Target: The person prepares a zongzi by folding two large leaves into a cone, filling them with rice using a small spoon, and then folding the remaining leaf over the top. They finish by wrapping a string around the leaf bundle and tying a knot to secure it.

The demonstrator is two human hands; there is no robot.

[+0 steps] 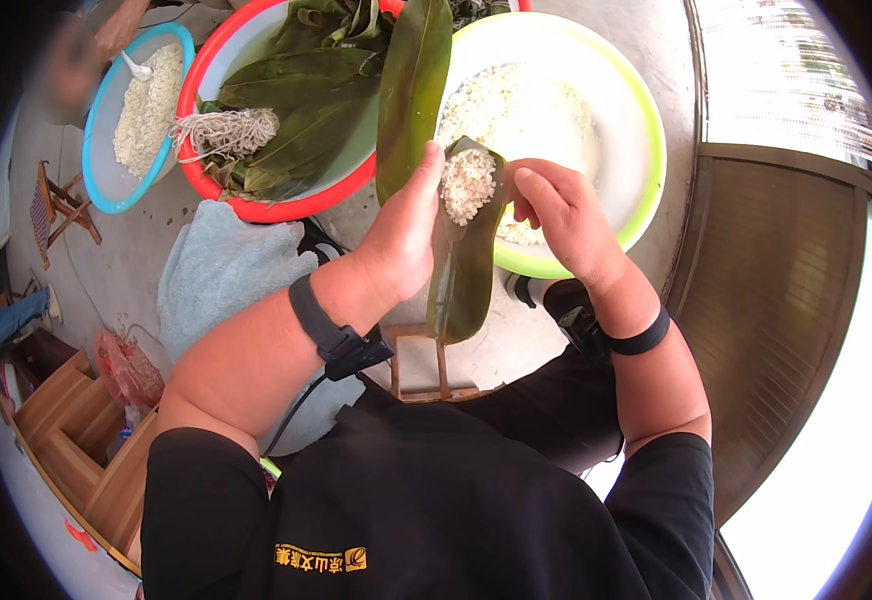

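Observation:
My left hand (398, 232) grips a broad green leaf (462, 285) folded into a cup, its tail hanging down toward me. White rice grains (469, 186) fill the cup. A second long leaf length (413, 97) rises behind my left fingers; whether it joins the folded leaf is hidden. My right hand (556, 210), with fingers curled, is at the cup's right edge; whether it pinches the leaf is unclear. Under the hands stands a white basin with a lime-green rim (642, 120), holding loose rice (511, 97) in cloudy liquid.
A red-rimmed basin (192, 97) holds wet leaves (308, 105) and a bundle of string (229, 133). Left of it, a blue-rimmed basin (90, 172) contains rice and a white spoon (135, 67), near another person's hand (117, 30). A light-blue towel (229, 262) lies by my left arm. A folding stool (60, 206) stands left.

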